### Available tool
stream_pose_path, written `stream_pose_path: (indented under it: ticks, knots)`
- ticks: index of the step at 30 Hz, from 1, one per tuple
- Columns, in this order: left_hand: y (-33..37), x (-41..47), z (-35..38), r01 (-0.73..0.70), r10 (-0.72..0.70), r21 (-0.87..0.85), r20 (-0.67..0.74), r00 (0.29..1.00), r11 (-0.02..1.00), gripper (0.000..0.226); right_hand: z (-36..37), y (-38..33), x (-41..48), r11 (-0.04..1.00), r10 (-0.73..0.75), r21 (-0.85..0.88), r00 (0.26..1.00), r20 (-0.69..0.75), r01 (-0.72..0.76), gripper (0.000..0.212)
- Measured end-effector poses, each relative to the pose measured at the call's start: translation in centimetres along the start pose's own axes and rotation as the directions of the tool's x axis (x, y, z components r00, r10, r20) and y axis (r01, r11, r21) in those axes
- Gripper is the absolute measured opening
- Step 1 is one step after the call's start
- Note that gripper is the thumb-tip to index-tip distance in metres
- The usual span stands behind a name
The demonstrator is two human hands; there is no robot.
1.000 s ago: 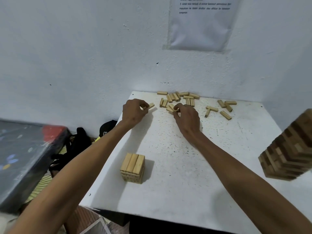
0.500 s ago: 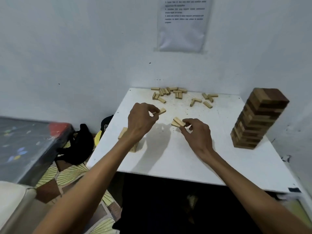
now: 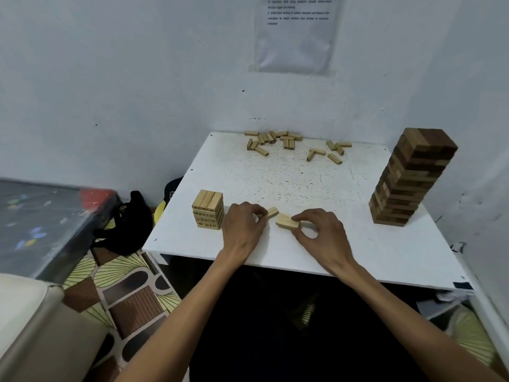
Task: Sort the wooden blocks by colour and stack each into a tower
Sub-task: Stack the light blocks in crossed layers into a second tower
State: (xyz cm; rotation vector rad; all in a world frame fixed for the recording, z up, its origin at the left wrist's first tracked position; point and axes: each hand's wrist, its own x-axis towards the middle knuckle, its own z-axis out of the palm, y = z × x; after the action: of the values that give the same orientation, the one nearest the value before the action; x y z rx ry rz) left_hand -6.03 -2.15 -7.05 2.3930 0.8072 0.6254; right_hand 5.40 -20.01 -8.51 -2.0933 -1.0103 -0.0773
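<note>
**Left grip (image 3: 243, 227) and right grip (image 3: 321, 232) both grasping**

The left grip is pinching one pale block (image 3: 272, 212), its near end hidden inside the grip. The short pale tower (image 3: 208, 209) is standing just left of it. The right grip is holding flat blocks (image 3: 287, 222), count unclear. Loose blocks (image 3: 275, 140) are lying well beyond both on the desk (image 3: 303, 183).

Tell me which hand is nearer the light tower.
Left. The left hand, pinching a block, is just right of the light tower; the right hand, holding blocks, is farther right, beyond the left hand.
</note>
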Motion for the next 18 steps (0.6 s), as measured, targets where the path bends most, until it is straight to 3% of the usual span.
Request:
stream_pose_path:
  ticks: [8,14,18]
  knots:
    - [0.6,2.2,1.2,-0.045,0.051,-0.062,0.109,0.993,0.997,0.020,-0.3,-0.1,0.6,0.999,0.040,-0.028,0.996,0.084,-0.038,0.040]
    - [1.2,1.7,0.2,-0.127,0.155,-0.139,0.214,0.965,0.982,0.043,-0.2,0.9,1.2,0.996,0.069,0.049,0.994,0.084,-0.073,0.054]
    - [1.2,1.3,-0.1,-0.133,0.114,0.030,0.349,0.930,0.991,0.064,-1.3,1.5,2.8,0.999,0.050,-0.015,0.970,0.239,-0.048,0.065]
